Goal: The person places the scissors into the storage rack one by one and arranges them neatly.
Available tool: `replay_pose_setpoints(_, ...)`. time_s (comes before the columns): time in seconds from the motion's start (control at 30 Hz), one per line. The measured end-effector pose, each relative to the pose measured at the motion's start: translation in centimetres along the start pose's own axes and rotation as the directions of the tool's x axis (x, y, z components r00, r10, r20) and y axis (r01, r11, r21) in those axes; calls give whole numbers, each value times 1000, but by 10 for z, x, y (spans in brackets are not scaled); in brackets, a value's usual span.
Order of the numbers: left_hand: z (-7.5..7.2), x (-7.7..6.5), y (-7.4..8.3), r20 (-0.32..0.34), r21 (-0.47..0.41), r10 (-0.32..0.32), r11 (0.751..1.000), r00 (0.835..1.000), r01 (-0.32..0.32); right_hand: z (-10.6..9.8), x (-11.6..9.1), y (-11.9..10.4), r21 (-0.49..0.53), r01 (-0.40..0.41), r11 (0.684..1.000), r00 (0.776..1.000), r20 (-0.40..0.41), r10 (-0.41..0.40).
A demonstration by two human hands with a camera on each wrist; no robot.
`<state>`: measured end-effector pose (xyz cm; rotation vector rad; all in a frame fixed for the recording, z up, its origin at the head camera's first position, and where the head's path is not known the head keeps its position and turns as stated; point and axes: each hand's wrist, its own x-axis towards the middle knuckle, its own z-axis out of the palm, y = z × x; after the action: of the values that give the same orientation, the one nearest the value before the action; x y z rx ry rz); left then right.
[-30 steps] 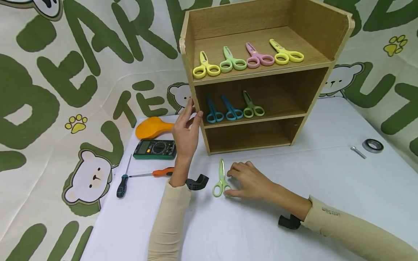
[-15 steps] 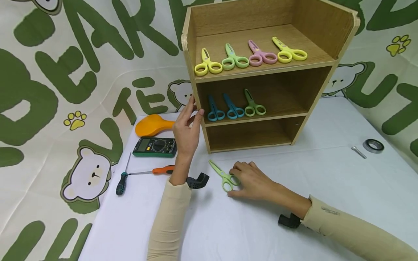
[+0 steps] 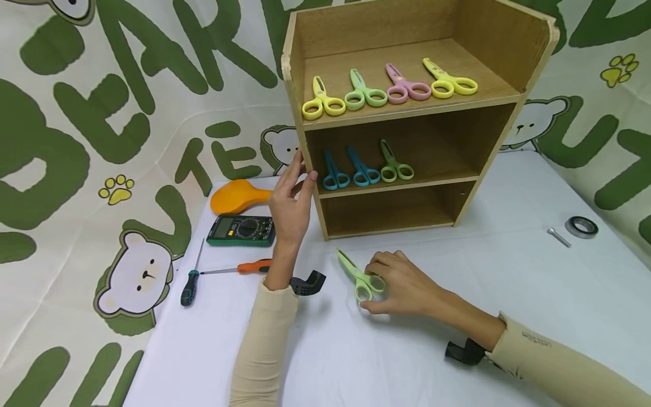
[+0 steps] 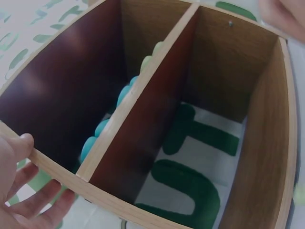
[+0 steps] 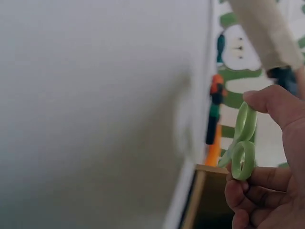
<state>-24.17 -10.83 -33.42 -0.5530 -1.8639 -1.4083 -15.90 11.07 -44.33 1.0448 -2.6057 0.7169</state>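
Observation:
My left hand (image 3: 291, 206) grips the left side panel of a small wooden shelf (image 3: 396, 230); in the left wrist view the thumb (image 4: 21, 145) lies at the panel's front edge and the fingers (image 4: 45, 200) outside. In front of the shelf, my right hand (image 3: 402, 282) pinches light green scissors (image 3: 358, 276) by the handle loops, blades pointing away and to the left. The right wrist view shows the thumb on one loop of the scissors (image 5: 244, 160) and fingers under the other.
Yellow (image 3: 322, 105), green (image 3: 365, 96) and pink scissors (image 3: 407, 87) lie on the top shelf; blue scissors (image 3: 363, 169) and green scissors (image 3: 394, 167) below. Left are a multimeter (image 3: 241, 230), orange spoon-shaped thing (image 3: 236, 196) and screwdrivers (image 3: 189, 289). Right are a bolt (image 3: 559, 237) and tape roll (image 3: 581, 227).
My right hand has taken hold of the light green scissors, turned their blades to the left and drawn them slightly right. The left hand stays on the shelf's side.

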Motion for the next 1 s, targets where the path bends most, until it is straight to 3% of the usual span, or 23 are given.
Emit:
replay_pose_setpoints(0.27, -1, 0, 0, -7, 18, 12, 1000, 1000, -12, -53, -21, -4, 40, -82, 996, 996, -37, 83)
replay_pose_setpoints(0.43, 0, 0, 0, 1, 23, 8, 1000, 1000, -8, -85, -24, 3, 21, -91, 996, 990, -107, 93)
replay_pose_setpoints(0.6, 0, 0, 0, 1, 14, 9, 1000, 1000, -9, -115, -16, 14, -13, -97, 995, 980, -174, 94)
replay_pose_setpoints(0.77, 0, 0, 1, -4, 9, 14, 1000, 1000, -14, -141, -2, 29, -51, -158, 986, 969, -201, 145)
replay_pose_setpoints(1.0, 0, -1, 1, -2, 10, 10, 1000, 1000, -10, -160, 20, 55, -48, -246, 968, 950, -211, 231)
